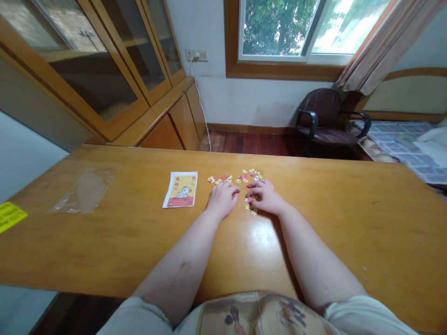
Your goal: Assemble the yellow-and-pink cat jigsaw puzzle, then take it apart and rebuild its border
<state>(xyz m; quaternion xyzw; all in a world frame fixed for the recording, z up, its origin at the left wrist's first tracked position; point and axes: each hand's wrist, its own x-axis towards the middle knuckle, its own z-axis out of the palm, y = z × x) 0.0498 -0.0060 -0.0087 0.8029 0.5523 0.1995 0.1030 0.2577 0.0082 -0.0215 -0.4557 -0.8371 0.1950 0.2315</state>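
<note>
Small jigsaw pieces (253, 173) in yellow, pink and white lie in loose groups on the wooden table (139, 251). My left hand (223, 199) rests palm down just below the left group of pieces (220, 178), its fingers loosely bent and apart from the thumb, with no piece visible in it. To the right, my right hand (266, 196) is over more pieces, fingers spread and bent, their tips touching or close to several of them. Part of that group (251, 210) shows below its fingers. A picture card (181, 190) with a white duck-like figure lies left of my left hand.
A clear plastic bag (85, 190) lies flat on the left of the table, near a yellow label (12, 217). Beyond the far edge stand a glass-door cabinet (139, 107), a dark armchair (323, 116) and a bed (401, 139). A white cable (200, 102) hangs from the wall socket.
</note>
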